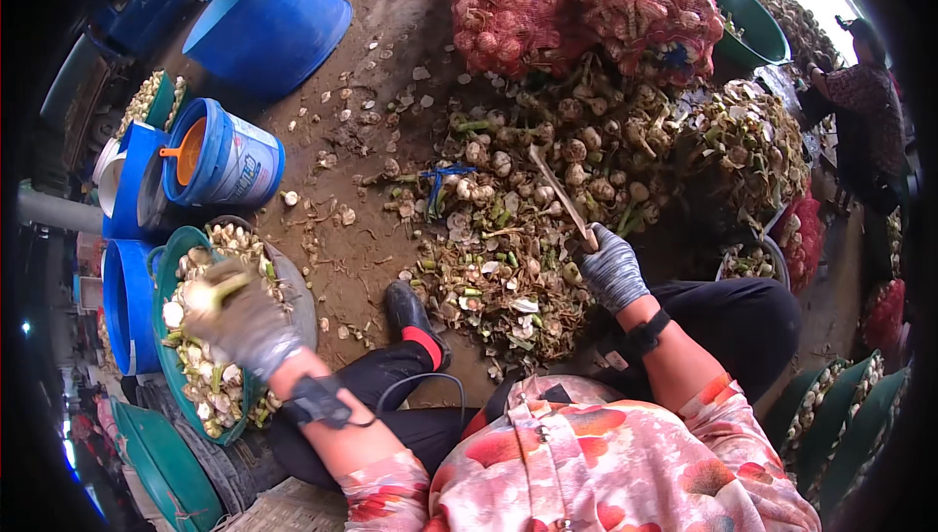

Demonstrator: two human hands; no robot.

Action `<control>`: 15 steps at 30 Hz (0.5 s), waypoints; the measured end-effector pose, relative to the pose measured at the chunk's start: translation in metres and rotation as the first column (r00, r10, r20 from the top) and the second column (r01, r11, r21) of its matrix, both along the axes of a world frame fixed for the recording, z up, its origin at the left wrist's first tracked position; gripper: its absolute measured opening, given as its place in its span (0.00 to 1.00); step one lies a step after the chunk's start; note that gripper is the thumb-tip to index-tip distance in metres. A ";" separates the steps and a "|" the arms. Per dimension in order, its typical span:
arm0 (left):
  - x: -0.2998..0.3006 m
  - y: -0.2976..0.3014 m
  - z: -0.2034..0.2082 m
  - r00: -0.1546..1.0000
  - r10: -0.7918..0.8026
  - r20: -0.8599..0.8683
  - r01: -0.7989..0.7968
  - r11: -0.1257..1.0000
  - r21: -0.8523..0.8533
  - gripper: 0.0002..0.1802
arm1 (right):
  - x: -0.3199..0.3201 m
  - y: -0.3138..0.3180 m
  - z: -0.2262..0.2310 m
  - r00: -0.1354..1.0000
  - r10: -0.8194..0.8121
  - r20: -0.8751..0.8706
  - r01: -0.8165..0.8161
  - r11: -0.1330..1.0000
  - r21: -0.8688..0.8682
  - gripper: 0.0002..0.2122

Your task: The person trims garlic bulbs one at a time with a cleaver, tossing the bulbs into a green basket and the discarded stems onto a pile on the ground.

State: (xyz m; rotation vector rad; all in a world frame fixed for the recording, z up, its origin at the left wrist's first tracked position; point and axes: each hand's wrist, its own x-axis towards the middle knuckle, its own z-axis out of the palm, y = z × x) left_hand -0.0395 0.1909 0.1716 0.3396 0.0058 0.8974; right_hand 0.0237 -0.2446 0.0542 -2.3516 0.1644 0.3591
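Note:
My right hand, in a grey striped glove, is closed around the handle of a knife. Its long blade points up and left over a heap of garlic bulbs and trimmings. At the left, my gloved left hand is smeared by motion above a green basin full of trimmed garlic. A pale garlic bulb with a short stem, equally blurred, shows at its fingers; the exact grip is hard to make out.
Red mesh sacks of garlic stand behind the heap. A blue tub and a blue bucket with an orange scoop are at the left. Another person sits far right. My boot rests beside the heap.

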 end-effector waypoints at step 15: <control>0.168 -0.125 -0.269 0.386 0.516 -0.765 0.821 0.186 0.540 0.30 | 0.016 0.014 -0.008 0.996 -0.084 0.029 0.073 0.961 0.266 0.12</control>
